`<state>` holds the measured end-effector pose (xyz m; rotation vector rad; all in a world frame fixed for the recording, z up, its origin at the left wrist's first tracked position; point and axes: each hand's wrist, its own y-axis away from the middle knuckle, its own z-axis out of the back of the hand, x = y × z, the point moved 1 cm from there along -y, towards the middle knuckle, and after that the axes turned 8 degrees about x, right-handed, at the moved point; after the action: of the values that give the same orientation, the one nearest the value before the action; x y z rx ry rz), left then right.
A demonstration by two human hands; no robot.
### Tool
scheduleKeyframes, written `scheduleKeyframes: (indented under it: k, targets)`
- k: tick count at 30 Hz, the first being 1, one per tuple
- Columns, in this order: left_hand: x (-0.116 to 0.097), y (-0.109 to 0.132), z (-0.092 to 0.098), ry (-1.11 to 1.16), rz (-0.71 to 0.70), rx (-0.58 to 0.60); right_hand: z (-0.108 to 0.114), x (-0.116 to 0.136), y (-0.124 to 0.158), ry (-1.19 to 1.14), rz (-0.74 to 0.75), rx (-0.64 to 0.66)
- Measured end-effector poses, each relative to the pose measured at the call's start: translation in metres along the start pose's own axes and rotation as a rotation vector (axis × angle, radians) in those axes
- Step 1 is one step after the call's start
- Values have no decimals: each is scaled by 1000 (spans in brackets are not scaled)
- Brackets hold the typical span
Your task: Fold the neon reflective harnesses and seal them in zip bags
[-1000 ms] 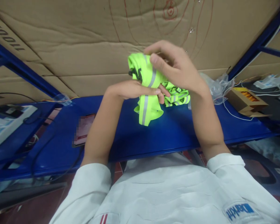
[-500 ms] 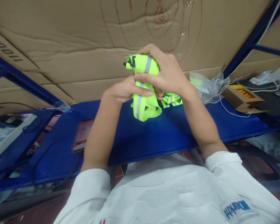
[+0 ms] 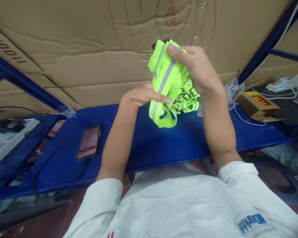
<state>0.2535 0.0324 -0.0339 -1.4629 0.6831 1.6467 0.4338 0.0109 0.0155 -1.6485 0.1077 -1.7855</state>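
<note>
A neon yellow-green reflective strap [image 3: 167, 77] with a grey stripe hangs in folded layers above the blue table. Black plastic fittings show at its top end. My left hand [image 3: 149, 95] is closed around the lower part of the folds, its index finger lying across the front. Higher up, my right hand [image 3: 192, 64] pinches the top of the layers, thumb in front. Below my left hand the strap ends in loose loops. Behind it, on the table, lies a heap of similar reflective straps [image 3: 188, 102], partly hidden by my hands.
A phone [image 3: 90, 142] lies on the blue table [image 3: 164, 148] at left. To the right are a clear plastic bag [image 3: 233, 91], an open cardboard box [image 3: 259, 105] with orange contents, and white cables. A cardboard wall [image 3: 96, 72] stands behind, between blue metal posts.
My right hand has moved up and right, pulling the top of the folded strap with it. My left hand has shifted slightly right. More of the strap heap and the phone now show.
</note>
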Motion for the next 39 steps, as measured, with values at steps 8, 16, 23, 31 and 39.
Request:
scheduleKeyframes:
  k: [8,16,23,31,39]
  targets:
    - [15,-3,8,7,-96,-136,16,-19,-13,-52,-25,39]
    - [9,-1,15,-9,-106,-135,30,-6,-10,366,252,-256]
    - [9,0,18,-90,-323,-413,33,-5,-10,488,293,-255]
    - [7,-6,11,-150,-315,-476,32,-6,-8,738,293,-289]
    - [4,-9,17,119,-301,-439,28,-3,-1,759,417,-186]
